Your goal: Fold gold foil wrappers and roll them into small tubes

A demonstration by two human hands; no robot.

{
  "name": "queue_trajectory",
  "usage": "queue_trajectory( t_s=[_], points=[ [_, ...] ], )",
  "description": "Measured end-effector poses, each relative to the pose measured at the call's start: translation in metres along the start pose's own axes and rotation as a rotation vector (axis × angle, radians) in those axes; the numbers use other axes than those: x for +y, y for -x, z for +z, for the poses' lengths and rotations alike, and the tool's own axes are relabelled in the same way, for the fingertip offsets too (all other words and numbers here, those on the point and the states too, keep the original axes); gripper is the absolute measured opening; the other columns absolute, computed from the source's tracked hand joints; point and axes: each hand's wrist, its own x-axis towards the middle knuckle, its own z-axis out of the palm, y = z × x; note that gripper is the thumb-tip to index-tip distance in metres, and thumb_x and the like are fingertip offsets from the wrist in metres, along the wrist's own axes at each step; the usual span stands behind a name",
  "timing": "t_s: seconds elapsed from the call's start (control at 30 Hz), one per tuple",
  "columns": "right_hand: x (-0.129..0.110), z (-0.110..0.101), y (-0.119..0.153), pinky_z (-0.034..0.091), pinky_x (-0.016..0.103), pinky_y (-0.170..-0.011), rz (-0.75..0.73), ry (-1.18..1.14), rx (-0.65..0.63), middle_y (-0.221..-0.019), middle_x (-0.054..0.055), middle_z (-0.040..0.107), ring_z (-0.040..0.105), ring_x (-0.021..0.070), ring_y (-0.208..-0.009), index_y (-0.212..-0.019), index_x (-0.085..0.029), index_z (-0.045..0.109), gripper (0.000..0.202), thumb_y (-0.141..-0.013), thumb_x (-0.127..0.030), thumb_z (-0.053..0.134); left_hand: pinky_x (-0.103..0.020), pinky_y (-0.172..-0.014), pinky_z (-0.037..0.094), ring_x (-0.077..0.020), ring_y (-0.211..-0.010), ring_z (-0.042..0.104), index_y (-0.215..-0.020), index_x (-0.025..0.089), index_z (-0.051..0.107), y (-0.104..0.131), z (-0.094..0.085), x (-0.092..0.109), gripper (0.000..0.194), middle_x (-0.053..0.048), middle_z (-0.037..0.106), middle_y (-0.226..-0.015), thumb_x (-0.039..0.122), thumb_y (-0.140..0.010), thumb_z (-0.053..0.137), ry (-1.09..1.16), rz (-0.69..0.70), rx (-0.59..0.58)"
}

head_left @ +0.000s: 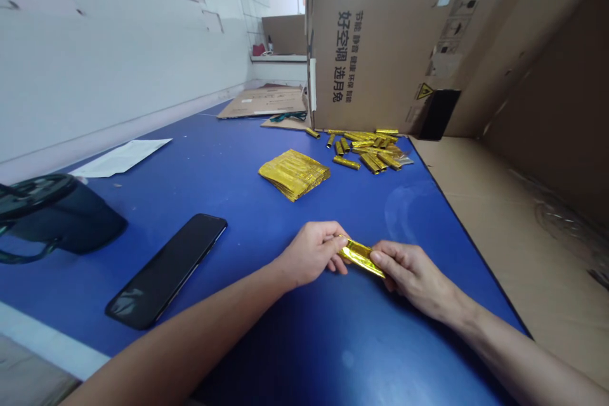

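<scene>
A narrow strip of folded gold foil paper (360, 256) is stretched between my two hands, over the blue table. My left hand (316, 248) pinches its left end between thumb and fingers. At the other end, my right hand (410, 274) grips the strip with the thumb on top. Beyond my hands lies a stack of flat gold foil paper sheets (294, 174). To the right of that stack, several folded gold foil pieces (373, 151) are heaped loosely by the cardboard box.
A black smartphone (166, 269) and a dark mug (61, 212) are on the left of the blue table (257, 216). White paper (124, 158) lies near the wall. A large cardboard box (380, 32) rises at the back, with flattened cardboard (266, 101) beside it.
</scene>
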Motion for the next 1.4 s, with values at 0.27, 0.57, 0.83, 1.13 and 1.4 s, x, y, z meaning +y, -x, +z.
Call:
queue_trajectory(
  t_s=[0.27,0.57,0.83,1.13,1.4],
  points=[
    [0.008,-0.002,-0.002,0.039,0.025,-0.054,-0.127,0.290,0.395,-0.066,-0.001,0.054,0.048,0.0127,-0.057,-0.079,-0.021,0.048,0.014,-0.079,-0.035,0.047,-0.025,-0.070,0.042,-0.0132,-0.078,0.052,-0.089,0.019,0.065,0.000,-0.005,-0.001,0.019,-0.003,0.055,-0.080,0.021,-0.079,0.049,-0.404,0.303,0.289],
    [0.013,-0.006,-0.002,0.040,0.026,-0.060,-0.323,0.613,0.417,-0.071,0.002,0.052,0.051,0.0149,-0.065,-0.076,-0.022,0.046,0.008,-0.082,-0.024,0.041,-0.023,-0.068,0.040,-0.0117,-0.074,0.051,-0.093,0.019,0.063,0.001,-0.006,-0.001,0.021,-0.002,0.056,-0.082,0.025,-0.078,0.050,-0.518,0.252,0.194],
    [0.013,-0.004,-0.002,0.041,0.026,-0.058,-0.225,0.554,0.381,-0.071,0.001,0.054,0.052,0.0140,-0.063,-0.080,-0.021,0.047,0.003,-0.080,-0.023,0.044,-0.022,-0.061,0.039,-0.0108,-0.065,0.050,-0.088,0.018,0.064,0.001,-0.004,-0.003,0.020,0.000,0.057,-0.075,0.020,-0.076,0.048,-0.628,0.200,0.131],
    [0.014,-0.002,-0.001,0.042,0.027,-0.063,-0.329,0.612,0.337,-0.077,0.003,0.056,0.053,0.0151,-0.070,-0.085,-0.021,0.052,0.012,-0.084,-0.021,0.040,-0.025,-0.066,0.042,-0.0113,-0.068,0.049,-0.086,0.017,0.051,0.002,-0.002,-0.006,0.015,0.000,0.051,-0.080,0.016,-0.071,0.054,-0.695,0.229,0.245],
    [0.012,-0.001,0.002,0.040,0.026,-0.061,-0.397,0.774,0.423,-0.080,0.006,0.053,0.050,0.0156,-0.072,-0.082,-0.020,0.058,0.021,-0.085,-0.022,0.038,-0.029,-0.076,0.040,-0.0149,-0.083,0.047,-0.080,0.018,0.056,0.008,0.000,-0.001,0.008,-0.003,0.046,-0.091,0.015,-0.078,0.049,-1.063,0.413,0.224]
  ],
)
